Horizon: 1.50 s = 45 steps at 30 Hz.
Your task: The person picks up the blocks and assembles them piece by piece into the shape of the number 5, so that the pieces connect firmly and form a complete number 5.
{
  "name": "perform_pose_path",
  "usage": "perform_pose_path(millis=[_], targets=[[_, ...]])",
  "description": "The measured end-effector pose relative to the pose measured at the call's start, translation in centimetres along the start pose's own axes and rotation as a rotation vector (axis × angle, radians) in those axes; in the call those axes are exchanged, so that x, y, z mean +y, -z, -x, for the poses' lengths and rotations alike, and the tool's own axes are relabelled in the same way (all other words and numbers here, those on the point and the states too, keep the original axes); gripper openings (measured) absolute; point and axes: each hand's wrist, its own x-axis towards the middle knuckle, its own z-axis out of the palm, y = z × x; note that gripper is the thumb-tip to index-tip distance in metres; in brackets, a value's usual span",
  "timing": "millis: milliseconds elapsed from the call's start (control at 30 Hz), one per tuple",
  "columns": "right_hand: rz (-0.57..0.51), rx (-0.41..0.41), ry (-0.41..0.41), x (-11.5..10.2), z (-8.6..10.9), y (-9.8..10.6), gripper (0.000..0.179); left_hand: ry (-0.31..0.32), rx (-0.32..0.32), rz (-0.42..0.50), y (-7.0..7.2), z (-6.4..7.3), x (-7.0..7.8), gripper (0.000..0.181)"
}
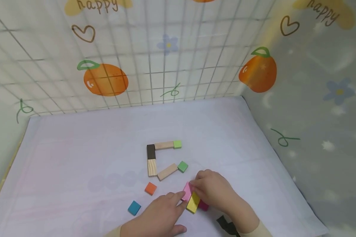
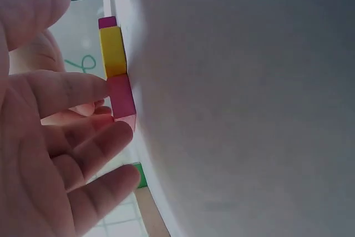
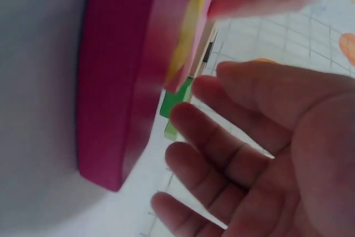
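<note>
We line up 3 blocks near the counter's point(image 1: 77, 158) front edge: our left hand point(image 1: 160, 214), fingers straight, presses the pink block point(image 1: 186, 192), while our right hand point(image 1: 216, 191), fingers relaxed, steadies it from the far side. The yellow block point(image 1: 193, 202) and magenta block point(image 1: 203, 206) lie just beside it. The row's long axis runs diagonally, toward front right; we judge the next move calls for nudging the ends flush.

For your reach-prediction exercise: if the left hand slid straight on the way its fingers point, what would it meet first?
The pink block, which the left hand already seems to touch at its fingers; beyond lies the right hand.
</note>
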Motion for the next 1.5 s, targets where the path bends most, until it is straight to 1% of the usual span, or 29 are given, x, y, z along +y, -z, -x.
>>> perform_pose_path(millis=[67,233,367,567,767,900,1100,1300,1500], targets=[[-0.002,-0.015,-0.006,-0.1,-0.1,-0.1,0.023,0.003,0.005,-0.016,0.1,-0.3,0.1,0.073],[0.001,-0.07,-0.077,-0.2,-0.5,-0.3,0.032,-0.003,0.03,-0.038,0.4,-1.2,0.2,0.073],[0.013,-0.077,-0.1,-0.2,-0.8,-0.4,0.035,-0.005,0.06,-0.039,0.5,-1.5,0.2,0.074],[-0.007,-0.093,-0.127,-0.3,-0.8,-0.4,0.036,0.004,0.06,-0.014,0.5,-1.9,0.2,0.076],[-0.028,-0.143,-0.173,-0.4,-0.9,-0.5,0.041,0.015,0.063,-0.009,0.4,-2.1,0.1,0.083],[-0.016,-0.154,-0.171,-0.4,-1.1,-0.4,0.045,0.025,0.078,-0.038,0.4,-2.1,0.2,0.087],[-0.008,-0.139,-0.165,-0.2,-0.9,-0.4,0.037,0.037,0.099,-0.079,0.5,-2.3,0.1,0.087],[-0.018,-0.144,-0.162,-0.2,-0.9,-0.3,0.037,0.055,0.095,-0.071,0.6,-2.5,0.0,0.087],[-0.025,-0.149,-0.165,-0.2,-1.0,-0.2,0.037,0.061,0.078,-0.054,0.7,-2.4,0.0,0.087]])
